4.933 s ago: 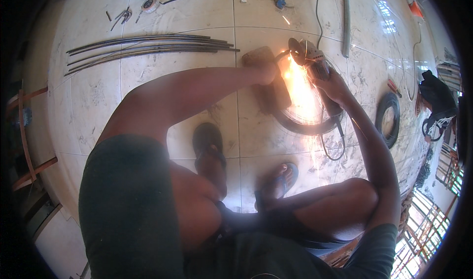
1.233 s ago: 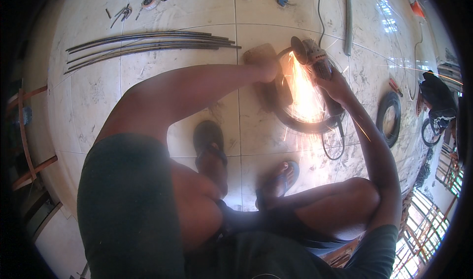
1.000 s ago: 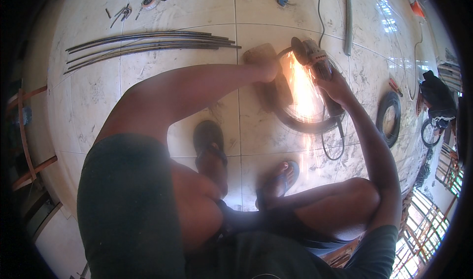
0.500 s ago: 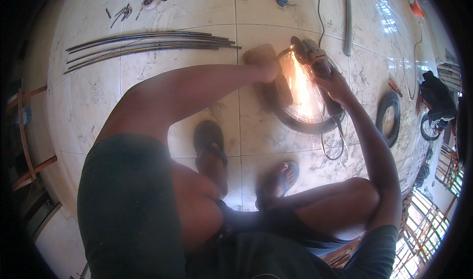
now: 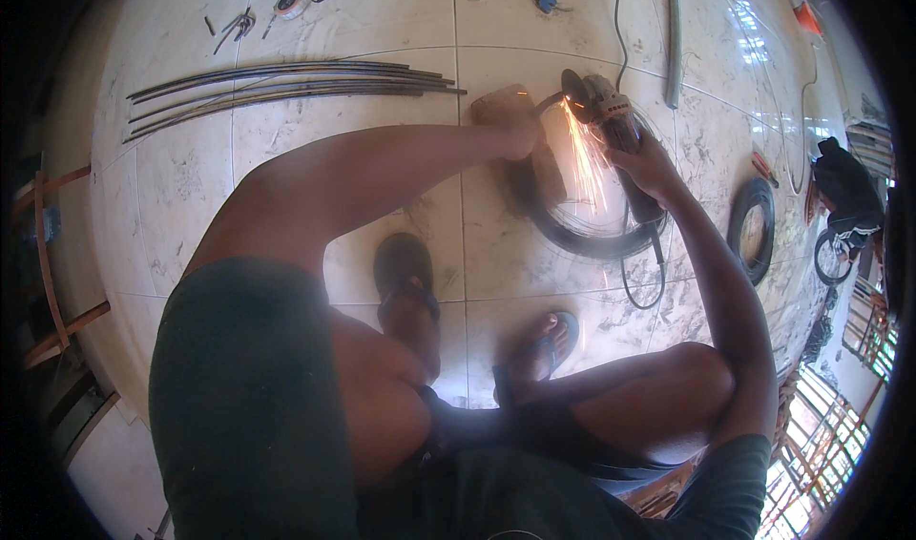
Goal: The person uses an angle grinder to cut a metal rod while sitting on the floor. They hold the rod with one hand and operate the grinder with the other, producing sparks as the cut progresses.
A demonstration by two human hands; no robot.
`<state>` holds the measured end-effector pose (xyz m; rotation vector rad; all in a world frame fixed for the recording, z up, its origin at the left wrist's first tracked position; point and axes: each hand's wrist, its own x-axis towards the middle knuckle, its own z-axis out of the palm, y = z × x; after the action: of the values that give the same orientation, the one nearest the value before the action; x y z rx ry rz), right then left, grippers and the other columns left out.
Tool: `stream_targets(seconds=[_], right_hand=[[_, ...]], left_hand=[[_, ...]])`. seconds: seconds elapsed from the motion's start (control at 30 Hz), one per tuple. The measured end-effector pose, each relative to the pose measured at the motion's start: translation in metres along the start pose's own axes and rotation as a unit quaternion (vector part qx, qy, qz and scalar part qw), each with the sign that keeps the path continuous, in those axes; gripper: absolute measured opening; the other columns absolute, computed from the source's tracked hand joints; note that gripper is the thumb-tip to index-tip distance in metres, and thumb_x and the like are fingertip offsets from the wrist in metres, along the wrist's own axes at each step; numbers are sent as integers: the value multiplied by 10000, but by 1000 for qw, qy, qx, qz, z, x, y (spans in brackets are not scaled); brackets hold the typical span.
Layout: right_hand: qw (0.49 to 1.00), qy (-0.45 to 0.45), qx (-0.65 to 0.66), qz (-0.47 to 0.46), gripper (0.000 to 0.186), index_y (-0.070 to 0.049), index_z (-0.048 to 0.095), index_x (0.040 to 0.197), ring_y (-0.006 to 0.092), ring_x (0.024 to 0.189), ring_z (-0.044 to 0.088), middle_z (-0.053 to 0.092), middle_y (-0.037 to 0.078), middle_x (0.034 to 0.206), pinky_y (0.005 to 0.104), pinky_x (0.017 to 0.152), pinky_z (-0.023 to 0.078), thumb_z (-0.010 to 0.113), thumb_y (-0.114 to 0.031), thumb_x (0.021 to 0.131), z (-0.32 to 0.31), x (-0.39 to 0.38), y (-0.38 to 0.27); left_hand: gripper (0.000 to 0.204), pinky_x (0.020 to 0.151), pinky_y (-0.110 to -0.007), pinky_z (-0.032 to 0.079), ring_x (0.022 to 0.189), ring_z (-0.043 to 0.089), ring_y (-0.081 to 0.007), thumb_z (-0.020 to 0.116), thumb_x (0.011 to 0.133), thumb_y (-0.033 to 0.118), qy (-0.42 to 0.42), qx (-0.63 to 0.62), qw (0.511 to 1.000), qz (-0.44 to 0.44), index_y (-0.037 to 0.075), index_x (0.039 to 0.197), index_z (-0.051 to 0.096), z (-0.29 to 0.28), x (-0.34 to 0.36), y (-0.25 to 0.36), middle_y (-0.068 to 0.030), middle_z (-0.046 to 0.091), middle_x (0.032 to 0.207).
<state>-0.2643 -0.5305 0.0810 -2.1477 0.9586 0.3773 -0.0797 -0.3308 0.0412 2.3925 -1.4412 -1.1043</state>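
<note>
I squat on a tiled floor. My right hand grips an angle grinder whose disc throws orange sparks toward me. My left hand presses down on a dark curved metal ring next to a brown block, just left of the disc. The grinder's black cable loops on the floor below my right wrist. What exactly lies under my left fingers is hidden by the hand.
Several long curved metal strips lie at the upper left. A tape measure and small tools lie beyond them. A black coil sits at the right, a grey pipe at the top. My sandalled feet stand below the ring.
The spray of sparks has grown thinner and narrower than the bright flare earlier. Both hands and the grinder stay in nearly the same place.
</note>
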Motion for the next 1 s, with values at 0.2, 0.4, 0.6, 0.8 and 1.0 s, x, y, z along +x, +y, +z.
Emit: stream_targets(seconds=[0.2, 0.4, 0.6, 0.8, 1.0], right_hand=[[1000, 16, 0, -14, 624, 18, 592, 1356, 235, 1046, 675, 708, 161, 1153, 367, 947, 513, 788, -297, 854, 1, 4, 13], [999, 19, -29, -8, 622, 21, 591, 1351, 229, 1039, 672, 705, 159, 1150, 364, 942, 514, 790, -301, 856, 2, 7, 15], [1000, 10, 0, -6, 618, 19, 590, 1347, 227, 1010, 673, 704, 152, 1133, 364, 916, 521, 789, -298, 855, 0, -1, 2], [1000, 6, 2, -19, 613, 18, 589, 1343, 228, 995, 675, 705, 154, 1111, 368, 900, 528, 785, -300, 857, -1, 4, 8], [1000, 22, -12, -14, 607, 21, 593, 1334, 226, 991, 677, 705, 158, 1105, 367, 895, 528, 785, -302, 858, -2, -4, -3]], left_hand=[[217, 649, -439, 593, 684, 759, -282, 598, 901, 99, -30, 17, 999, 4, -11, 843, 776, -13, -8, 10, -133, 749, 719], [220, 632, -439, 590, 672, 756, -277, 603, 886, 96, -21, 26, 999, 17, -6, 785, 770, -9, -6, 6, -126, 745, 699], [261, 621, -432, 588, 647, 751, -269, 571, 911, 116, -25, 5, 999, 24, -9, 787, 763, -11, -7, 6, -121, 741, 690], [233, 627, -435, 586, 652, 751, -281, 588, 895, 112, -1, -44, 999, -3, -3, 805, 769, -3, -3, 3, -126, 741, 695], [112, 673, -491, 573, 775, 758, -350, 717, 729, 61, -8, 18, 999, 34, 11, 799, 788, -6, -2, 6, -175, 753, 776]])
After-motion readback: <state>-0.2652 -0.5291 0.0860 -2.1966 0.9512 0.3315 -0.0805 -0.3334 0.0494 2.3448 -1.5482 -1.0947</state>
